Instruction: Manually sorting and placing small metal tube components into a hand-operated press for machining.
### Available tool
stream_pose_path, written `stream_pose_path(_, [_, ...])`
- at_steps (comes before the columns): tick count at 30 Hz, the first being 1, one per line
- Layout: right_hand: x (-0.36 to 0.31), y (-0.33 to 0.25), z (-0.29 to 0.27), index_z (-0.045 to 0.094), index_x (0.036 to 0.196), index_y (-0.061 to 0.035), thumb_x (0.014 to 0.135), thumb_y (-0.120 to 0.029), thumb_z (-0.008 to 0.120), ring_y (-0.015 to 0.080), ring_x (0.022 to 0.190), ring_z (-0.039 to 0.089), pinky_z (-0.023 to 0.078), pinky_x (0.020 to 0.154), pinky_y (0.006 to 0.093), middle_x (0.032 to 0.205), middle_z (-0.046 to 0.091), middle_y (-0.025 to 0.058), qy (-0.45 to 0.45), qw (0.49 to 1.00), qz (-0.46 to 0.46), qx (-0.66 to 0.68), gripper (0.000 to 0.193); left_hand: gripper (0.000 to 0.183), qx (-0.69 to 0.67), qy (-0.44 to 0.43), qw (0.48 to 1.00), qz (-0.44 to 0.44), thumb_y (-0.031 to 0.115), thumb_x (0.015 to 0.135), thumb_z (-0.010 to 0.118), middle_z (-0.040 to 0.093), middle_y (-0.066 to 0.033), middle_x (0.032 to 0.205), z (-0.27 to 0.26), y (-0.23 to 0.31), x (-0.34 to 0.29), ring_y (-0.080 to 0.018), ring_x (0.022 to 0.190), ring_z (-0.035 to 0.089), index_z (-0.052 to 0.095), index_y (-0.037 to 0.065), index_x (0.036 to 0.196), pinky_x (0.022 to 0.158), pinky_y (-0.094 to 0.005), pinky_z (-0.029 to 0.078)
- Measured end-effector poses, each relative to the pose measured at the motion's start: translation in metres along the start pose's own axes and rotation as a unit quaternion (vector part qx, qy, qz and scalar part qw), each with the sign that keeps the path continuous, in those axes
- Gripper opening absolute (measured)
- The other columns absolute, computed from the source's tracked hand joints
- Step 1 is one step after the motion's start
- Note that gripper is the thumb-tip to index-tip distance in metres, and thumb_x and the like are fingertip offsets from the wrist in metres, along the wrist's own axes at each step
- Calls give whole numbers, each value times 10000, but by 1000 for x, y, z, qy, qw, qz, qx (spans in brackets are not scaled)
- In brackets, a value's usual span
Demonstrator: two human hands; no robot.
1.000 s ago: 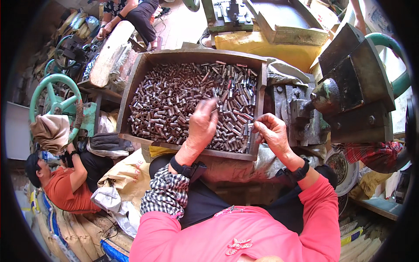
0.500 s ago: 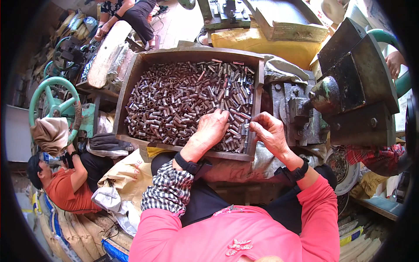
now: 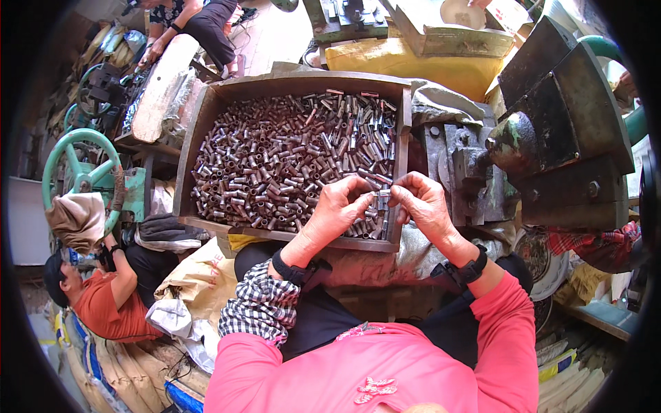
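Observation:
A shallow wooden tray [image 3: 189, 160] in front of me is filled with small metal tubes [image 3: 258, 162], brownish on the left and centre. Longer, shinier pieces [image 3: 377, 141] lie along its right side. Over the tray's near right corner, my left hand [image 3: 339, 206] and my right hand [image 3: 425, 201] meet with thumbs and forefingers pinched. A small shiny metal tube [image 3: 383, 197] shows between the two sets of fingertips. My fingers partly cover it, so whether it is one piece or two fitted together is unclear.
On the right stands a heavy dark press [image 3: 544, 138] beside the tray, with a metal die base [image 3: 468, 172]. A green handwheel [image 3: 82, 172] is at the left, near a seated person in orange [image 3: 113, 303]. Another person [image 3: 200, 27] works at the far left.
My left hand has come off the tubes in the tray and moved right to meet my right hand. A shiny piece now shows between their fingertips.

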State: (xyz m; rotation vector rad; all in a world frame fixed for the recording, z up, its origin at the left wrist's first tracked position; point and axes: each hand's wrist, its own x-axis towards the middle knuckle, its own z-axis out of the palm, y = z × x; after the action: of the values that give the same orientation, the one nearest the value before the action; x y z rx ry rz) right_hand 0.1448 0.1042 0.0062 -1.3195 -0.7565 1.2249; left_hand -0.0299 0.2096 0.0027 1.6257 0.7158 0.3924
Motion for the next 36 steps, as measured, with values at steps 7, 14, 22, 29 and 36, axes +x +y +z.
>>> stream_pose_path(7, [0,6,1,563,963,-8,914,-146,582,61,493,558,425,434,187,727,647,57,-10,1000,19,18,147,187,-309,-37,944,-110,93,884,606,657,-49,911,2,-3,3,-74,701,608,620,-5,1043,600,-205,525])
stream_pose_path(14, [2,8,0,556,933,-12,928,-156,563,64,456,537,414,417,171,720,644,89,-13,996,39,81,144,198,-300,-24,948,-105,88,880,619,659,-63,892,5,-1,1,-93,676,622,613,-13,1050,590,-208,519])
stream_pose_path(22, [3,7,-3,557,925,-2,917,-152,581,60,440,526,412,401,162,716,646,95,-19,988,80,134,153,204,-278,-17,957,-87,135,897,615,656,-45,829,5,-1,-1,-87,635,630,614,-1,1049,543,-196,507])
stream_pose_path(29, [1,5,0,556,915,-10,909,-144,590,54,414,501,406,393,164,699,639,87,-26,988,69,132,139,198,-276,-7,957,-89,125,886,623,657,-63,789,10,3,-4,-98,589,614,611,-13,1027,503,-204,493])
stream_pose_path(36, [-3,-8,-8,554,860,-41,883,-132,626,30,412,454,357,380,169,705,644,84,-184,934,191,241,118,211,-212,-161,959,-98,76,861,640,635,-31,750,-4,19,-12,-36,493,518,514,34,1024,415,-166,383])
